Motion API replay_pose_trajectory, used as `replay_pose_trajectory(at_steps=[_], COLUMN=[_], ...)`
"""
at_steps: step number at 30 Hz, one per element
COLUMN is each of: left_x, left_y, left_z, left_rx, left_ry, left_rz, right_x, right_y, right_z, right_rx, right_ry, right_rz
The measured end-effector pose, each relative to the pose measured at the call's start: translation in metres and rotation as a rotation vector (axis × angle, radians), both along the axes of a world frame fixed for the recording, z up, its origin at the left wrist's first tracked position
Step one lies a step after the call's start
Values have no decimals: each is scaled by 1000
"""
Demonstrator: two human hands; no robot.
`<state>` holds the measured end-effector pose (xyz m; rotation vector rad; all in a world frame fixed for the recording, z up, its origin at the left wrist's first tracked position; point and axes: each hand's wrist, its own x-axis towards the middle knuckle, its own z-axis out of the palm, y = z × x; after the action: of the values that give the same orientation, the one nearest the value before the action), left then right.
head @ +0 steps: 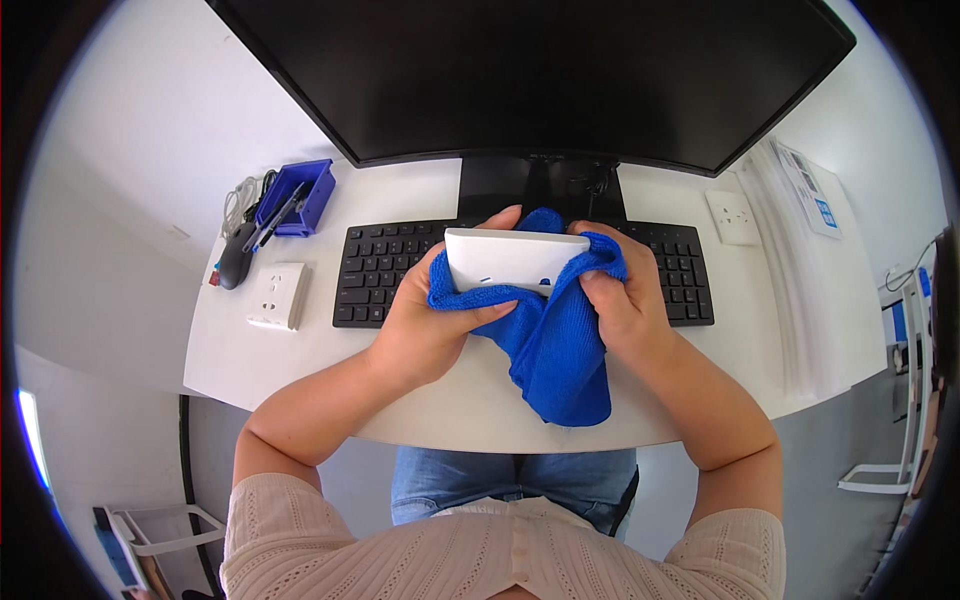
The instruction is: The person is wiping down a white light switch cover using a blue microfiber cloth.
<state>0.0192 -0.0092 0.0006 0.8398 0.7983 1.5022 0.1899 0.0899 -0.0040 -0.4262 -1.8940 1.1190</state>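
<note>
Above the keyboard I hold a white plastic wall socket [510, 259], tilted, with its lower part wrapped in a blue microfibre cloth [566, 367]. My left hand [429, 322] grips the socket's left side through the cloth, thumb across the front. On the other side, my right hand [628, 289] pinches a fold of the cloth against the socket's right edge. A couple of slots show on the socket's face just above the cloth. The cloth's loose end hangs down over the desk's front edge. Both hands' far fingers are partly hidden behind the socket and cloth.
Behind my hands lies a black keyboard [686, 274], below a large monitor [525, 82]. At left are a white socket [276, 296], a black mouse [236, 256] and a blue bin [319, 199] with pens. Another socket plate [731, 217] and stacked clear sheets [799, 300] are at right.
</note>
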Motion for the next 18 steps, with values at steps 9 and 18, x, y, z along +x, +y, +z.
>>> replay_pose_trajectory(at_steps=[9,18], left_x=[4,0], left_y=[-1,-1], left_z=[2,4], left_rx=[35,8], left_ry=[120,-10], left_rz=[38,-33], right_x=[5,5], right_y=[-5,4], right_z=[13,6], right_rx=[-117,116], right_ry=[-153,-30], right_rz=[-21,33])
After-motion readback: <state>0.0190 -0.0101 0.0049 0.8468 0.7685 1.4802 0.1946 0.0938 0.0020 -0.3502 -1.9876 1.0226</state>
